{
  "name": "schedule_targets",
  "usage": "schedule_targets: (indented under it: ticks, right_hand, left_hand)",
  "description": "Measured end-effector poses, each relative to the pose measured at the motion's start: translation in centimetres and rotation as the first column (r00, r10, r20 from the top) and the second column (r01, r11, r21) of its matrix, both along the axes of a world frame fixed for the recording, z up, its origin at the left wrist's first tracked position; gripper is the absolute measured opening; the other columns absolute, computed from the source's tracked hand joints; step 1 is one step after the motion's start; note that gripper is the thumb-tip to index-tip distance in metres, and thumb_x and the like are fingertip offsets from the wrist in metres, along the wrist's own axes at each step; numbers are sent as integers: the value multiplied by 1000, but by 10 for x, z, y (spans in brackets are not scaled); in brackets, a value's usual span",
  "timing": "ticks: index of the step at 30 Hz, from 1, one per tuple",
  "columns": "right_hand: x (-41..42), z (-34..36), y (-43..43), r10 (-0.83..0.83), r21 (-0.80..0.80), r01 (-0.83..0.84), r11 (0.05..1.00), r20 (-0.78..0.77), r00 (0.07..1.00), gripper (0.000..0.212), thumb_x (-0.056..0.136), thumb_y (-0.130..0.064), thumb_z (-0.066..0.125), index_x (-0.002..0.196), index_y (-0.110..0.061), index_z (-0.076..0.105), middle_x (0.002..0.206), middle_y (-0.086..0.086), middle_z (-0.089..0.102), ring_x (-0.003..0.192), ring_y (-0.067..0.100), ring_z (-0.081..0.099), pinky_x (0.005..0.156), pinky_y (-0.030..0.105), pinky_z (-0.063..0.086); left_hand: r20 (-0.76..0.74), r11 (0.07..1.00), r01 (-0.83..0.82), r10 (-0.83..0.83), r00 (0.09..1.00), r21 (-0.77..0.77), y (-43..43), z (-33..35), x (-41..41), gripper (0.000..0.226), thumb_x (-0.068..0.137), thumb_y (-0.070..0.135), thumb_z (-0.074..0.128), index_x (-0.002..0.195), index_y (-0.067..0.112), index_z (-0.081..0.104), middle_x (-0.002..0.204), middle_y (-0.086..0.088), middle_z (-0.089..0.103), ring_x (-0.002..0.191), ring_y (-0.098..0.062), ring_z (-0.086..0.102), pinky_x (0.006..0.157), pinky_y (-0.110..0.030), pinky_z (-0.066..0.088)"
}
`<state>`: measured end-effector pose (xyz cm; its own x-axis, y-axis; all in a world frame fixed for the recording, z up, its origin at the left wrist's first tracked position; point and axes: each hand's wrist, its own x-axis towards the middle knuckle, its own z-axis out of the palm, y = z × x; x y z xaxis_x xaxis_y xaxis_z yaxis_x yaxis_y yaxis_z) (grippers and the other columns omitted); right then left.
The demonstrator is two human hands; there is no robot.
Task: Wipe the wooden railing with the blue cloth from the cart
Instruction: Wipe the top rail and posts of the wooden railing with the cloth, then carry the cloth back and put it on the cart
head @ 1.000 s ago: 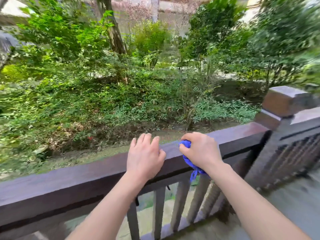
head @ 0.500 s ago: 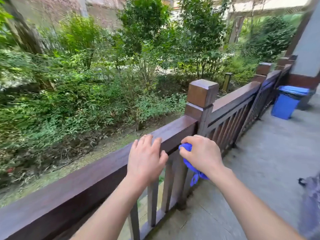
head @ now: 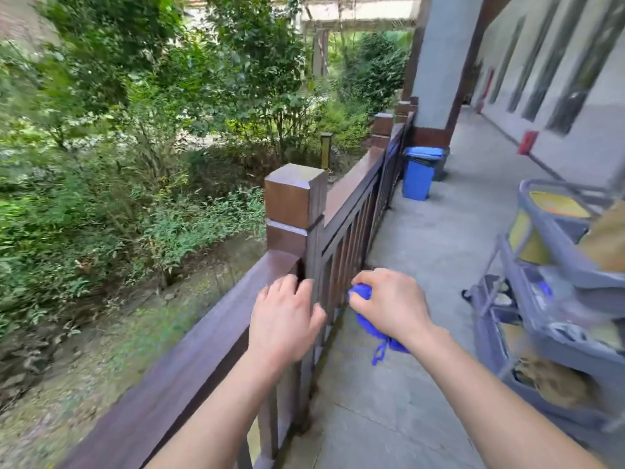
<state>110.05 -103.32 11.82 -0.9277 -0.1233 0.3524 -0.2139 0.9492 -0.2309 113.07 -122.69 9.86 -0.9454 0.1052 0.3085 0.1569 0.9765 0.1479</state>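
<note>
The dark brown wooden railing (head: 209, 336) runs from the lower left up to a square post (head: 292, 201) and on along the walkway. My left hand (head: 284, 316) hovers over the rail's right end beside the post, fingers apart, holding nothing. My right hand (head: 392, 304) is off the rail, over the concrete floor, closed on the bunched blue cloth (head: 367, 324), whose loop hangs below the wrist. The grey cart (head: 554, 299) stands at the right edge, blurred.
A blue bin (head: 419, 172) stands by the railing farther down the concrete walkway (head: 436, 238). A grey pillar (head: 443, 62) and a building wall line the right. Dense shrubs and bare ground lie beyond the railing on the left.
The view has swung right along the walkway, bringing the cart into sight. My right hand with the cloth has come off the rail top, and my left hand has shifted toward the post.
</note>
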Motion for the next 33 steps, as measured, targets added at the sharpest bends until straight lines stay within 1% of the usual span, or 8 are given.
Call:
schedule_targets:
  ticks: [2,6,12,16,21,23,29,33]
  right_hand:
    - [-13,-3,15,-44,14,44,999,0,999,30,77,-49,54,101,-34,66,96,-2,67,96,27,63,70,33,47]
    - [-41,-13,52,-127,41,127,991,-7,992,31,76,-50,54,100,-33,66,96,-1,68,95,27,65,70,33,48]
    - [-114,-34,127,-238,12,238,971,12,971,31,76,-50,54,100,-34,66,99,-2,70,97,24,65,74,33,49]
    - [-175,-39,181,-273,-27,275,961,54,960,31,74,-48,50,99,-37,65,98,-6,69,97,24,63,75,34,51]
    - [-255,-37,248,-276,-25,279,960,89,957,29,76,-47,53,102,-39,65,100,-7,68,98,22,63,75,33,49]
    - [-283,-36,270,-285,-20,287,958,86,955,28,77,-47,53,101,-40,66,100,-8,68,99,21,63,75,32,48]
    - [-370,-44,324,-322,-56,329,943,110,940,28,77,-47,55,101,-38,66,99,-6,69,99,22,63,80,36,51]
    - [-432,-53,355,-366,-61,375,925,118,923,27,76,-47,54,100,-38,65,93,-4,68,96,23,63,77,35,50]
  left_hand:
    - [18,999,50,-50,999,6,12,-4,-20,44,92,45,38,123,22,57,119,-4,59,114,-30,57,95,-42,42]
    - [52,988,154,-152,987,-31,43,-16,-62,43,95,46,37,129,24,52,123,-2,56,117,-27,54,98,-41,41]
    - [71,969,244,-241,968,-37,114,-29,-156,42,96,44,39,129,23,53,125,-2,55,118,-27,54,100,-40,42]
    - [68,966,259,-259,963,7,169,-33,-226,39,94,42,40,126,24,54,120,-1,56,117,-27,53,99,-40,41]
    - [55,969,245,-247,967,34,235,-26,-311,36,93,41,41,121,22,55,116,-2,56,116,-28,54,97,-40,41]
    - [63,968,248,-250,966,41,255,-25,-340,38,93,40,41,124,22,55,117,-2,56,117,-27,54,100,-40,41]
    - [102,961,275,-278,955,41,307,-36,-438,43,96,42,39,131,21,53,125,-2,55,122,-27,51,104,-40,40]
    - [109,941,337,-338,935,22,343,-46,-514,41,96,42,38,127,21,53,124,-3,54,120,-27,51,102,-39,39]
